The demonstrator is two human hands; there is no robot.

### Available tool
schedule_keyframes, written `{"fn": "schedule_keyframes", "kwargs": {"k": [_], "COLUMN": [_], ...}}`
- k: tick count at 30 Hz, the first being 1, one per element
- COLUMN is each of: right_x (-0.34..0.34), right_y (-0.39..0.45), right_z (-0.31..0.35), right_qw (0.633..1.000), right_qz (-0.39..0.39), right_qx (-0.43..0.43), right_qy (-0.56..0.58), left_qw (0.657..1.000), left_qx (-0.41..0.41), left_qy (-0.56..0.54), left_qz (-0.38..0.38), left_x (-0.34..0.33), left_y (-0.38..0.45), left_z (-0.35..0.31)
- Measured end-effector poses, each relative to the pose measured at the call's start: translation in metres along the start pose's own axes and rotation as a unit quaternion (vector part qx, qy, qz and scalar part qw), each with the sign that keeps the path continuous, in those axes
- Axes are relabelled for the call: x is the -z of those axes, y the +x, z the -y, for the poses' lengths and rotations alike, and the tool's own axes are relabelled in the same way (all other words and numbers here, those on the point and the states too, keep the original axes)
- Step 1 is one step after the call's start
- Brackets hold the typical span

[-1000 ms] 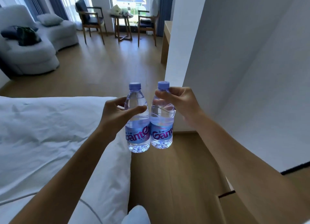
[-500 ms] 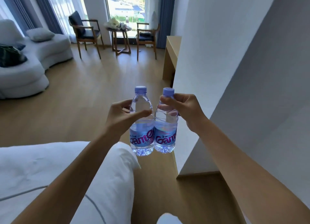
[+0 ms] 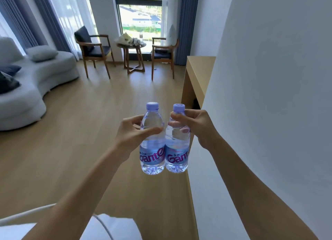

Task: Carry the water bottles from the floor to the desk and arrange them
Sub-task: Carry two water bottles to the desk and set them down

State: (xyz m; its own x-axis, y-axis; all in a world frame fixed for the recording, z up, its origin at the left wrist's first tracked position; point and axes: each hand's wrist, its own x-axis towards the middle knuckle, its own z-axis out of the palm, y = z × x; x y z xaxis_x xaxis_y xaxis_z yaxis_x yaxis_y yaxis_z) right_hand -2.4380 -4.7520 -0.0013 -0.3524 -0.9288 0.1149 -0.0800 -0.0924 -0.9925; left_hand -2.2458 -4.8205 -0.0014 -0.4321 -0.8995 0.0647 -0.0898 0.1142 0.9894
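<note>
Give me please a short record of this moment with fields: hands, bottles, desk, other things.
left hand: grips left bottle at its upper body
right hand: grips right bottle near the neck
bottles: upright, side by side, caps on, in the air above the floor
desk: ahead on the right, behind the wall corner
other things: sofa, two chairs, round table by the window

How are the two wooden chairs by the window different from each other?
The left chair is turned at an angle, while the right chair faces more squarely into the room. The left chair has a dark cushion leaning on its back; the right chair has a pale pillow propped on its back instead. Both have wooden frames with armrests and dark seats, and they stand on either side of the small round table.
</note>
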Motion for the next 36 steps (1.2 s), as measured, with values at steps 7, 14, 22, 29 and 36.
{"fn": "schedule_keyframes", "kwargs": {"k": [7,14,22,29,36], "right_x": [0.026,0.049,0.090,0.166,0.248], "right_y": [0.174,0.341,0.518,0.656,0.771], "right_z": [-0.017,-0.064,-0.084,-0.122,-0.139], "right_qw": [1.000,0.999,0.985,0.960,0.943], "right_qz": [0.001,-0.047,-0.165,-0.273,-0.326], "right_qx": [0.005,-0.016,-0.035,-0.061,-0.070], "right_qy": [-0.015,0.022,0.029,0.025,-0.002], "left_qw": [1.000,0.998,0.987,0.971,0.955], "left_qx": [-0.014,-0.013,-0.028,-0.043,-0.016], "left_qy": [-0.023,-0.016,-0.017,0.017,0.043], "left_qz": [0.004,0.060,0.159,0.235,0.292], "left_x": [-0.014,-0.021,-0.059,-0.136,-0.220], "left_y": [0.179,0.376,0.598,0.766,0.914], "left_z": [0.009,0.035,0.033,0.052,0.052]}}
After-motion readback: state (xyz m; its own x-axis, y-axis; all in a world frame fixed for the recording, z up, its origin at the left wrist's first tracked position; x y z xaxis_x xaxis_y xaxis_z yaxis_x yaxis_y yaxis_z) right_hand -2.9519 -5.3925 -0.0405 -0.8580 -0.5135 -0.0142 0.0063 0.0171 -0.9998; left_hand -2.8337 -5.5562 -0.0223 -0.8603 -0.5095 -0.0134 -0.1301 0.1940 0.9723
